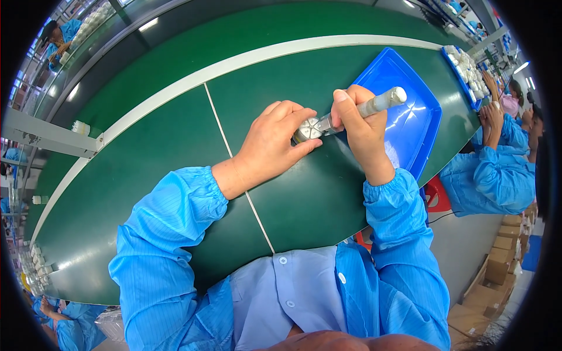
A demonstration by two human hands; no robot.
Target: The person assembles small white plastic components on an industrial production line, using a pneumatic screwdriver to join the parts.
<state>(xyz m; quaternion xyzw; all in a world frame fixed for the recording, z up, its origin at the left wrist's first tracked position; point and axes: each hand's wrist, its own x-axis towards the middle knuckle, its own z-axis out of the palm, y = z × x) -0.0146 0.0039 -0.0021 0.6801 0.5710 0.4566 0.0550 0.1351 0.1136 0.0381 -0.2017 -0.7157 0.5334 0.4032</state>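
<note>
My left hand [270,139] is closed around a small round white part [308,130], gripped between thumb and fingers; its top face is split into wedge-like segments. In my right hand [364,126] is a hand tool with a thick, pale, wrapped-looking handle [383,102]. The handle's rounded white end points up to the right. At its other end, the tool's metal tip [324,124] meets the edge of the round part. My right fingers hide the tool's middle, so its exact kind does not show. Both hands are above the green work table [293,205].
A blue tray [432,126] lies beside and partly behind my right hand. Farther right, another blue tray [466,79] holds several white parts. A white rail [263,55] curves along the table's far side. A person in blue [492,169] works at the right, near a red stool [436,196].
</note>
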